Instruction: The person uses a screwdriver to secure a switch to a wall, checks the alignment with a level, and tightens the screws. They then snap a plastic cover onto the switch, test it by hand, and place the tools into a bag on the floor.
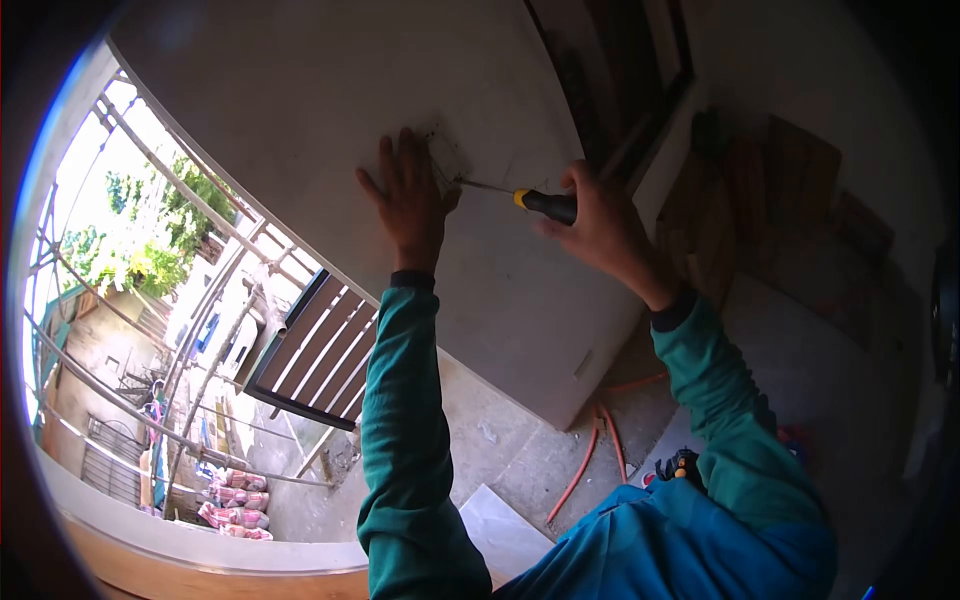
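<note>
My right hand (605, 220) is closed round the black and yellow handle of a screwdriver (535, 200). Its thin shaft points left, and the tip meets the lower edge of a small pale rectangular box or plate (450, 158) on the wall (500, 270). Whether the tip sits in a screw is too small to tell. Flat on the wall just left of that plate lies my left hand (408, 200), fingers spread and thumb beneath the plate's lower corner. Dark specks mark the wall around the plate.
Orange-handled pliers or cutters (590, 460) rest on the floor by the wall's foot. A pale tile (500, 530) lies near my knees. To the left, a slatted panel (315, 350) and poles (170, 180) stand outside the opening. Brown boards (800, 170) lean at right.
</note>
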The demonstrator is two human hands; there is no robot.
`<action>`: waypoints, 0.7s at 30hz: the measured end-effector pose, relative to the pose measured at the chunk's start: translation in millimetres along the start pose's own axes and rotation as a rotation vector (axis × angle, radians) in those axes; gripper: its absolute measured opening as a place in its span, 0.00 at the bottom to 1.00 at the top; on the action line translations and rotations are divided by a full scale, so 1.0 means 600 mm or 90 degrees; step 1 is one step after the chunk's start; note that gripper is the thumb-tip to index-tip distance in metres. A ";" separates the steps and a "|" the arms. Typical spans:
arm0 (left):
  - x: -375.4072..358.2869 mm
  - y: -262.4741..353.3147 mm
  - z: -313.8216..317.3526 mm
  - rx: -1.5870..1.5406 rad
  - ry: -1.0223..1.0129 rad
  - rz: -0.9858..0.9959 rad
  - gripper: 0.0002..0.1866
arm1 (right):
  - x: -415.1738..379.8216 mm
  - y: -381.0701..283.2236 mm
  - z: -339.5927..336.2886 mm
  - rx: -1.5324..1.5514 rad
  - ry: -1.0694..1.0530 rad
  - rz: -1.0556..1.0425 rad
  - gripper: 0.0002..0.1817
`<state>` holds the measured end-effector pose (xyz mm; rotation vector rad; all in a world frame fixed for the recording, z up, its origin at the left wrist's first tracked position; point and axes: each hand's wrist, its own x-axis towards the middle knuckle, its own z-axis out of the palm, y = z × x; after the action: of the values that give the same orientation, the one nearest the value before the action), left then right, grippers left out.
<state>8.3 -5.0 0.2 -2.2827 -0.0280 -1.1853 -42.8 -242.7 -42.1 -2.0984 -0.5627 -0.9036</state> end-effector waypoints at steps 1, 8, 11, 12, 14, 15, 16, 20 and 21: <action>0.000 0.000 -0.001 -0.004 -0.004 -0.001 0.53 | -0.001 0.003 0.003 0.007 0.035 -0.074 0.21; -0.002 -0.001 0.003 -0.034 0.006 -0.010 0.54 | 0.001 -0.005 0.004 0.008 -0.001 0.004 0.19; -0.003 0.001 0.004 -0.009 -0.002 -0.014 0.55 | -0.003 0.007 0.010 0.008 0.065 -0.140 0.18; -0.003 0.002 0.003 0.003 -0.014 -0.012 0.55 | -0.005 0.005 0.012 -0.007 0.080 -0.123 0.18; -0.003 0.002 0.002 0.014 -0.025 -0.012 0.55 | -0.003 0.000 0.010 -0.023 0.094 -0.107 0.18; -0.003 0.002 0.003 0.014 -0.026 -0.011 0.55 | 0.000 -0.007 0.003 0.012 0.031 -0.016 0.18; -0.004 0.002 0.003 0.015 -0.026 -0.009 0.55 | 0.002 -0.011 -0.001 0.046 -0.032 0.075 0.18; -0.003 0.004 0.009 0.004 -0.014 -0.015 0.55 | -0.002 0.009 0.004 0.013 0.039 -0.102 0.17; -0.003 0.002 0.007 0.005 -0.017 -0.013 0.55 | -0.003 0.006 0.005 -0.011 0.059 -0.102 0.17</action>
<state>10.7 -3.6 -3.9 -2.2965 -0.0655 -1.1639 -40.6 -242.7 -46.5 -2.0361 -0.6842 -1.0944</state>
